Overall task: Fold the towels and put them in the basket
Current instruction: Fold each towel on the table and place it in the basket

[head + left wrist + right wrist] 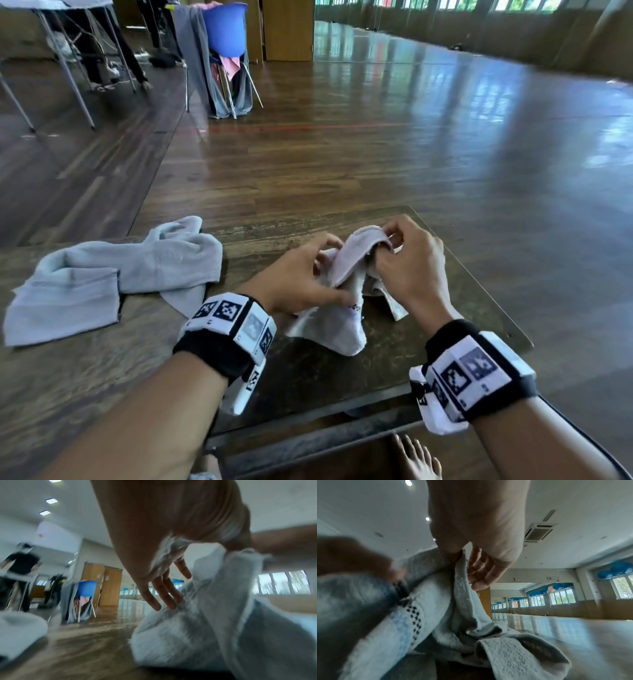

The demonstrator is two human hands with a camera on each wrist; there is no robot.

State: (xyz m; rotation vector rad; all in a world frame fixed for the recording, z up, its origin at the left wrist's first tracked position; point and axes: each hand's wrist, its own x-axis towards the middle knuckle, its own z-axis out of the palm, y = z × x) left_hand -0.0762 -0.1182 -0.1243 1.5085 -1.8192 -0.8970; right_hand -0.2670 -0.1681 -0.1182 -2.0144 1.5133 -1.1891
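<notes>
A small white towel is held up off the dark wooden table by both hands, its lower part drooping onto the tabletop. My left hand grips its bunched middle from the left. My right hand pinches its upper edge between thumb and fingers. In the left wrist view the left fingers lie against the white towel. In the right wrist view the right hand pinches a fold of the white towel, which has a dark dotted band. A grey-blue towel lies crumpled at the table's left. No basket is in view.
The table's right edge runs close beside my right wrist. Beyond it stretches a glossy wooden floor. A blue chair draped with grey cloth and metal table legs stand far back left. A bare foot shows under the table.
</notes>
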